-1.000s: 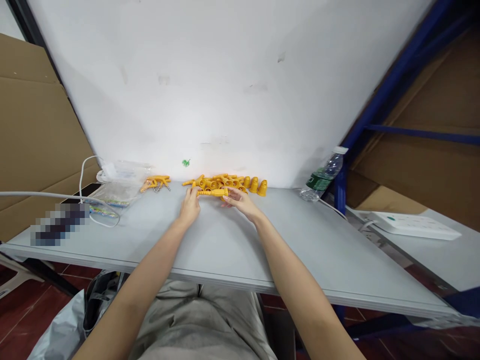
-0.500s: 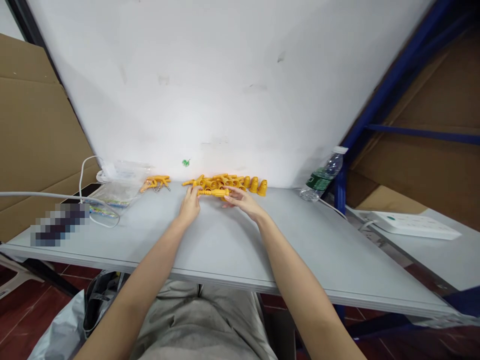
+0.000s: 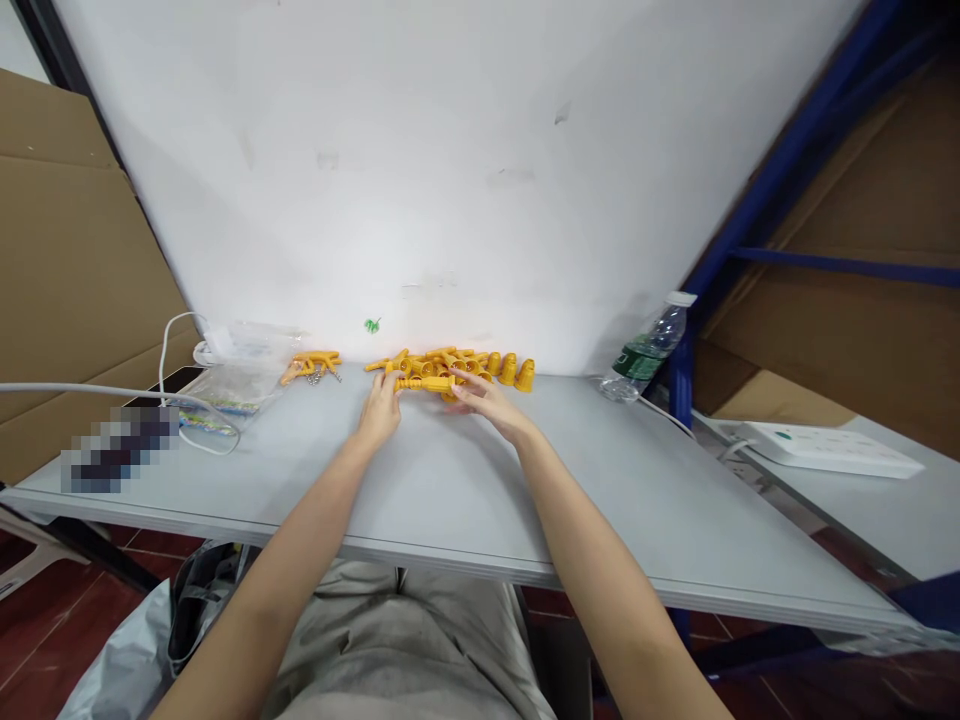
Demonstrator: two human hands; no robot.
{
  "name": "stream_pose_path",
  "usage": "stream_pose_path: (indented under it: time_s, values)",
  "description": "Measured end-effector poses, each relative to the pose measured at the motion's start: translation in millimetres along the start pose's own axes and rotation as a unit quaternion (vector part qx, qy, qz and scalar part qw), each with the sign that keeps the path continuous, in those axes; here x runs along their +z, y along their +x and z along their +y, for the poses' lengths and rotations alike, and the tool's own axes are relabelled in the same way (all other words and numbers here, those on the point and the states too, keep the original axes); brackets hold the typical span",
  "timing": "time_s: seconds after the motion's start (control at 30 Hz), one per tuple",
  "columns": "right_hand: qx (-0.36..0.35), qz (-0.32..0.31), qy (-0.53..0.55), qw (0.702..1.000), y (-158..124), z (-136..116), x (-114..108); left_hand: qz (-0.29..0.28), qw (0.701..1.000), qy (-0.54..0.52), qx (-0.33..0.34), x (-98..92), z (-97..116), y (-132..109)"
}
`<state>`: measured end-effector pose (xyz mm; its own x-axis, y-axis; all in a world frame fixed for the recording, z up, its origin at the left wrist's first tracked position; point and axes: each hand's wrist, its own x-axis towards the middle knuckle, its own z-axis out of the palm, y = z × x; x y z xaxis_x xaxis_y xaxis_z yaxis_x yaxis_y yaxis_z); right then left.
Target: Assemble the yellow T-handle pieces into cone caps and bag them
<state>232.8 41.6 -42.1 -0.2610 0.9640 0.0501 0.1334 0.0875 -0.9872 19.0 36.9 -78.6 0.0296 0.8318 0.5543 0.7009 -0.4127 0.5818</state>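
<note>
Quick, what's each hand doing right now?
Left hand: closed, pinching the left end of the long yellow piece.
Right hand: closed, pinching its right end.

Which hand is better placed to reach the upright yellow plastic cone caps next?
Right, probably: both hands hold the ribbed yellow plastic rod, but the right hand lies nearer the yellow plastic cone caps than the left hand.

Water bottle (image 3: 646,352), power strip (image 3: 821,450), plastic bags (image 3: 240,378).
</note>
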Motion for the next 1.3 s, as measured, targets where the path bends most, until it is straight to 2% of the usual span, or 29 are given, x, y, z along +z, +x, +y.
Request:
stream_pose_path:
  time_s: [0.2,0.53,0.93,1.07,1.2,1.3]
  values:
    - [-0.04,-0.03,0.011,0.999,1.3,4.3,-1.6,-0.009,1.0,0.014,-0.014,-2.9,5.5,-1.9]
    - [-0.023,-0.002,0.012,1.0,5.3,7.2,1.9,-0.016,0.999,0.019,-0.02,-3.4,6.5,-2.9]
    - [-0.028,0.032,0.069,0.997,4.1,3.7,11.3,-0.011,1.0,0.01,-0.012,-2.3,5.3,-3.2]
    - [0.001,0.038,0.088,0.995,3.4,5.1,18.5,-0.017,1.0,0.002,-0.012,-1.2,3.9,-3.5]
    - [0.048,0.035,0.161,0.985,7.8,2.9,26.4,-0.023,0.999,-0.034,-0.015,2.0,3.8,-3.9]
    - [0.033,0.079,0.195,0.977,20.7,-4.8,29.4,-0.004,0.998,-0.065,-0.002,6.8,3.5,-4.4]
